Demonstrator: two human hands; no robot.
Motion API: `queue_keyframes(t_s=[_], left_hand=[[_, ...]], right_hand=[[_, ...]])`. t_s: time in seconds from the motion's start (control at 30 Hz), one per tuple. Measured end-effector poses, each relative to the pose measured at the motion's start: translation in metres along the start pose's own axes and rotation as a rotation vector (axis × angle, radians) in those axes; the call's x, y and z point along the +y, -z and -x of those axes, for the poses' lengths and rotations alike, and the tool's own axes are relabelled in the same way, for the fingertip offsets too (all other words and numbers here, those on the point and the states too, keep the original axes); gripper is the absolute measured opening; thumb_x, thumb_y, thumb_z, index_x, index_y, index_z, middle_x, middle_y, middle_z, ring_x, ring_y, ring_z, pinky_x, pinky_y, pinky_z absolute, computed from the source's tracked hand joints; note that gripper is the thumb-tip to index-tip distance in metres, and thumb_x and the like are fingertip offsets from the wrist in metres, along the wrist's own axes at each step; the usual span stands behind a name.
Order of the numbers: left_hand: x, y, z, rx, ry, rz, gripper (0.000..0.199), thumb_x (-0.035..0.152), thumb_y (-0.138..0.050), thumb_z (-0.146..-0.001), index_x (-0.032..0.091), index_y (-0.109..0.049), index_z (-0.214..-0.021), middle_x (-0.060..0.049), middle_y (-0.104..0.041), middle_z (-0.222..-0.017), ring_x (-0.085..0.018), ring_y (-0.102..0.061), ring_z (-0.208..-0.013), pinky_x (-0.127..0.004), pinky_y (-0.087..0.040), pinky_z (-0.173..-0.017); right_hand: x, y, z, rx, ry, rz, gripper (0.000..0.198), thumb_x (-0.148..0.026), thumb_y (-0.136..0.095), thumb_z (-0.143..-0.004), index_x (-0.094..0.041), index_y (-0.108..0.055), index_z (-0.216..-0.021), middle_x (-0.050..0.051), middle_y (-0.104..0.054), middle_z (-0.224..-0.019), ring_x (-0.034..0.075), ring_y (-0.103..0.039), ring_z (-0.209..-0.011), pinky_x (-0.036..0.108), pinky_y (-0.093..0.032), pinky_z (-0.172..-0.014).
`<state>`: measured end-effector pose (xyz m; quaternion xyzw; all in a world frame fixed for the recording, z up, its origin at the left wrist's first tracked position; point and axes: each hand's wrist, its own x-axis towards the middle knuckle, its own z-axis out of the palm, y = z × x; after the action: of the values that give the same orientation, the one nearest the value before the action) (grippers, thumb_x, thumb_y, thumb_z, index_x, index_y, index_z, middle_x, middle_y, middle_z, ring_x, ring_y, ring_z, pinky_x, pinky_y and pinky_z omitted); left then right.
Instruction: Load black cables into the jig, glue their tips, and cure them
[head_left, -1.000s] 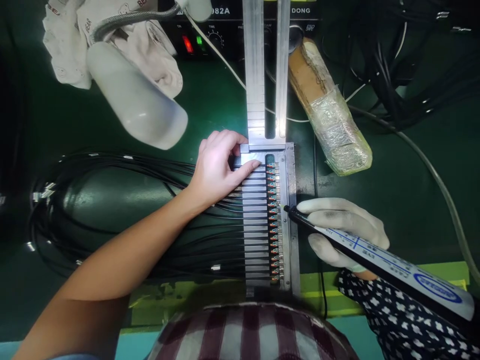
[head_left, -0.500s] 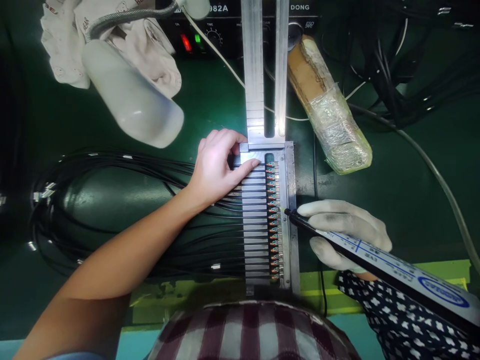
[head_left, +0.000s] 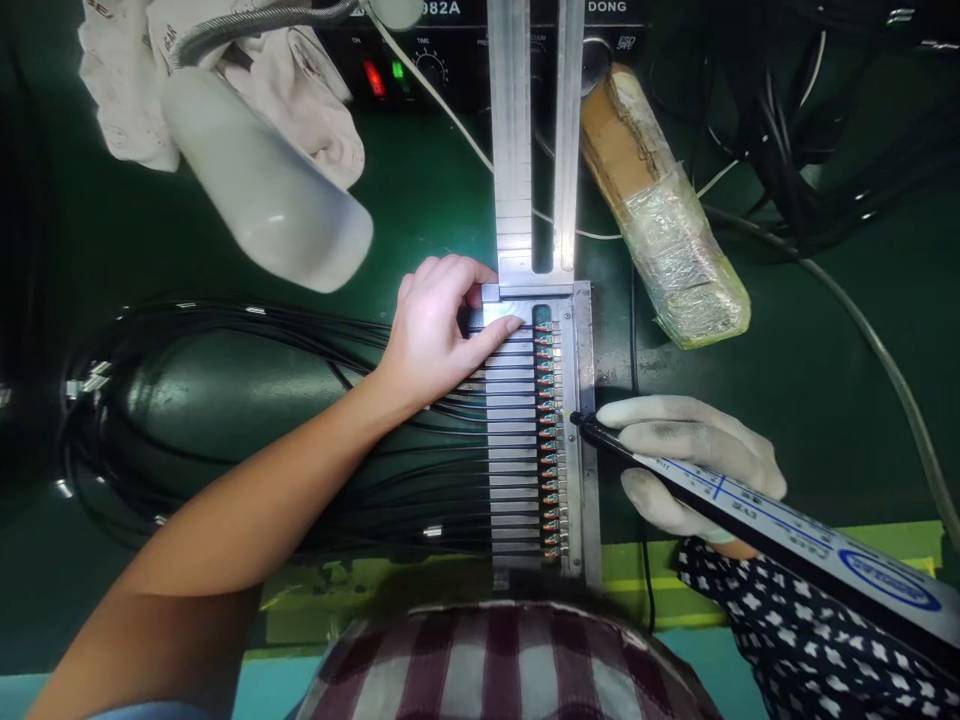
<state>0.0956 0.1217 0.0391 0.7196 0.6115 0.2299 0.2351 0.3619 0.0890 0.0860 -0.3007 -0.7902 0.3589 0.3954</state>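
My bare left hand (head_left: 435, 335) grips the upper left corner of a metal cable fixture (head_left: 587, 470), thumb across the top and fingers partly hidden behind the edge. A row of black cables lies side by side in it, each ending in a small connector (head_left: 550, 459) with orange and green parts. My gloved right hand (head_left: 697, 462) is closed around a black dispensing syringe (head_left: 787, 535) with a white, blue-printed label. Its tip is just over the fixture's right rail, beside the connectors about midway along the row; whether it touches cannot be seen.
A slotted metal arm (head_left: 513, 150) extends from the fixture's top end. Behind stands a black control box (head_left: 465, 75) with lit switches. A lamp head (head_left: 266, 190) hangs at upper left near white cloth (head_left: 124, 110). A plastic-wrapped block (head_left: 675, 230) lies right; coiled black cables (head_left: 97, 400) lie left.
The whole view has shifted slightly. The syringe tip sits a little higher along the connector row than before. My left hand keeps the same hold on the fixture.
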Motion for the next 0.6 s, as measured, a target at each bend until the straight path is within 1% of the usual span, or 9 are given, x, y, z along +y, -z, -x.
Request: queue_keyframes(t_s=[0.2, 0.3, 0.43, 0.6], left_hand=[[0.000, 0.000, 0.000, -0.006, 0.007, 0.005, 0.036, 0.051, -0.066, -0.086, 0.020, -0.057, -0.101, -0.005, -0.059, -0.089, -0.022, -0.053, -0.087, -0.039, -0.038, -0.080], [0.000, 0.000, 0.000, 0.003, 0.008, 0.009, 0.036, 0.051, -0.067, -0.085, 0.020, -0.057, -0.101, -0.005, -0.059, -0.089, -0.022, -0.053, -0.086, -0.039, -0.038, -0.080], [-0.001, -0.001, 0.000, 0.005, 0.004, 0.009, 0.036, 0.050, -0.067, -0.085, 0.020, -0.058, -0.101, -0.006, -0.059, -0.089, -0.023, -0.054, -0.087, -0.039, -0.038, -0.080], [-0.001, -0.001, 0.000, 0.004, -0.001, 0.007, 0.036, 0.051, -0.067, -0.085, 0.020, -0.057, -0.101, -0.006, -0.058, -0.090, -0.023, -0.053, -0.088, -0.038, -0.039, -0.079]], right_hand=[[0.001, -0.001, 0.000, -0.008, -0.030, -0.006, 0.018, -0.010, -0.074, -0.081, -0.010, -0.068, -0.098, 0.015, -0.069, -0.099, 0.023, -0.071, -0.085, 0.031, -0.064, -0.072], [-0.007, 0.004, 0.000, -0.014, -0.021, 0.004, 0.017, -0.011, -0.074, -0.082, -0.010, -0.067, -0.098, 0.017, -0.069, -0.101, 0.023, -0.070, -0.086, 0.031, -0.064, -0.072], [-0.020, 0.007, 0.005, -0.047, -0.095, 0.029, 0.015, -0.009, -0.073, -0.083, -0.010, -0.066, -0.097, 0.017, -0.068, -0.102, 0.022, -0.070, -0.090, 0.030, -0.064, -0.076], [-0.016, -0.001, 0.012, 0.010, -0.038, 0.042, 0.016, -0.011, -0.075, -0.082, -0.010, -0.067, -0.095, 0.015, -0.069, -0.099, 0.021, -0.070, -0.084, 0.029, -0.064, -0.071]])
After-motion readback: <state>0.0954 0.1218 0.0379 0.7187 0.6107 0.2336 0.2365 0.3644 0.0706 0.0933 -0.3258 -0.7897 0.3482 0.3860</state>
